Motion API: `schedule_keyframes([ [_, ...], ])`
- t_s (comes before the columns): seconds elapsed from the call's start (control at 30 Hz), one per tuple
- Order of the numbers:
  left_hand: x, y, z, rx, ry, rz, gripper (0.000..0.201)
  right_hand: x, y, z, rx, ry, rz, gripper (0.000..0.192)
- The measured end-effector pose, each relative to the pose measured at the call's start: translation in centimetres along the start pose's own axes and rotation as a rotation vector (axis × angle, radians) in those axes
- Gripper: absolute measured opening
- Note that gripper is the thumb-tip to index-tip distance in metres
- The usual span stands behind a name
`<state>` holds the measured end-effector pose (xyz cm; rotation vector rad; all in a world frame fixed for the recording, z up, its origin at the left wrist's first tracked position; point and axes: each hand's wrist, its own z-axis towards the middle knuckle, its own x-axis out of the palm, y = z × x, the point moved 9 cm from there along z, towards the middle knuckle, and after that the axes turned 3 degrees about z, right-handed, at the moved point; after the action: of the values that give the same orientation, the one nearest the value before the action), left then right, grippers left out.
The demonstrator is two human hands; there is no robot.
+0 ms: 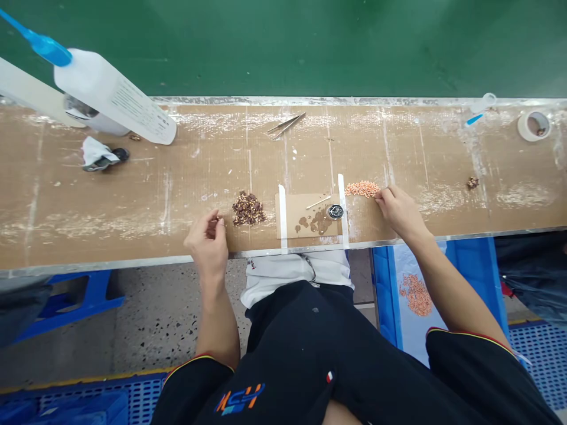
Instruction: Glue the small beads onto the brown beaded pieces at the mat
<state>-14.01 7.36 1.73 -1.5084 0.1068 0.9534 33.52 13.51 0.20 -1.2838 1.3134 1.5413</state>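
Where the tabletop (199, 177) spreads out, two larger piles of tiny pieces lie apart: a dark pile (248, 210) at left and an orange pile (361, 189) at right. Between them, two tape strips (283, 221) cross one cardboard sheet (292, 206) bearing one cotton swab (318, 202) and one small jar (335, 212), its contents hidden. Beyond lies one pair of tweezers (290, 124). Below, one blue bin (476, 277) holds a white liner (407, 336) and orange pieces (416, 295). The left hand (207, 241) curls its fingers beside the dark pile, tips close together; I cannot tell whether they pinch anything. The right hand (402, 215) presses its fingers together at the orange pile's right end; any held piece is too small to see.
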Motion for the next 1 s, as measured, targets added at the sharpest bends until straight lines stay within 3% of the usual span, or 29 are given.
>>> schedule_keyframes([
  [0.13,0.2,-0.2,-0.3,-0.093,0.047,-0.371,0.026,0.1,-0.1,0.1,-0.042,0.010,-0.034,0.020],
  [0.27,2.7,-1.4,-1.3,-0.165,0.243,-0.711,0.041,0.1,-0.3,0.1,-0.109,0.006,-0.055,0.022],
  [0.37,4.8,-2.2,-2.4,-0.233,0.374,-0.848,0.051,0.1,-0.5,0.1,-0.116,0.001,-0.065,0.025],
  [0.67,9.4,-5.0,-4.8,-0.332,0.636,-0.965,0.043,0.4,-0.3,-0.7,-0.090,-0.017,0.040,0.022],
  [1.0,12.6,-5.8,-6.2,-0.340,0.780,-0.922,0.042,-0.2,-0.4,-0.5,-0.105,-0.045,0.128,0.024],
])
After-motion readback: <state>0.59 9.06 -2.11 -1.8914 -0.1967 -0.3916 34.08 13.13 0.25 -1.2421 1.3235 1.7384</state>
